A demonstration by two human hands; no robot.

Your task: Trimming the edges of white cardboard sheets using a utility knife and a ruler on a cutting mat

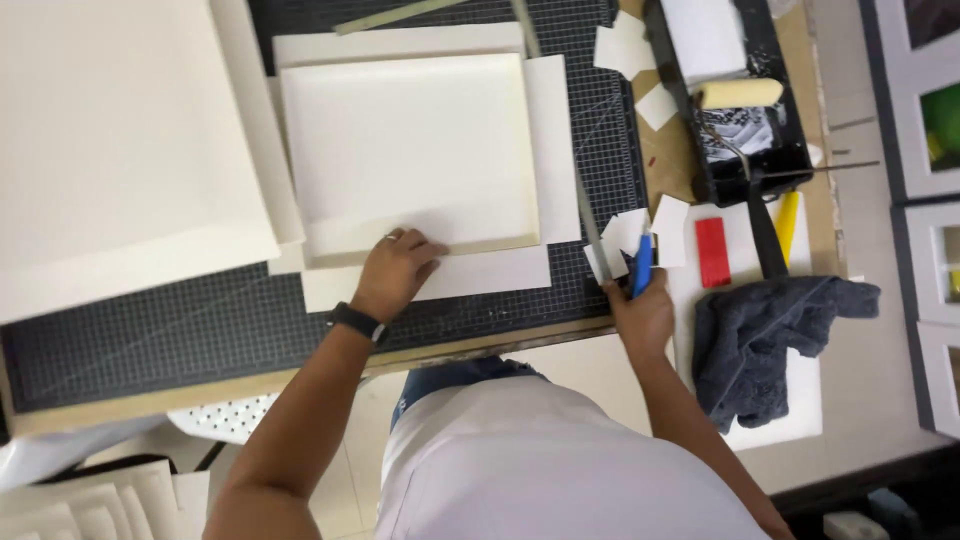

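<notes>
Closest to the camera, down at the near edge, you get the person's white shirt and both forearms reaching out over the bench. Left hand (395, 268), with a dark wristband (356, 321) on it, is flat and spread, pressing down on the near edge of a cream board (410, 150) where it sits on a wider sheet of white paper (470, 272). So the board runs away from the palm toward the far side, and only the fingertips are on it.

Right hand (643, 312) is over at the right edge of the black cutting mat (150, 330), closed around a blue-handled cutter (641, 264) that sticks up out of the fist toward the far side. Just past it there's a little heap of white paper offcuts (632, 235), touching or nearly touching the tool. The board is well to the left of this hand.

Right of that: a red block (712, 251), a yellow tool (788, 224), and a dark grey towel (770, 335) bunched up near the edge.

Further back there's a black paint tray (790, 150) with a foam roller (740, 93), plus a big cream panel (120, 150) at far left.
</notes>
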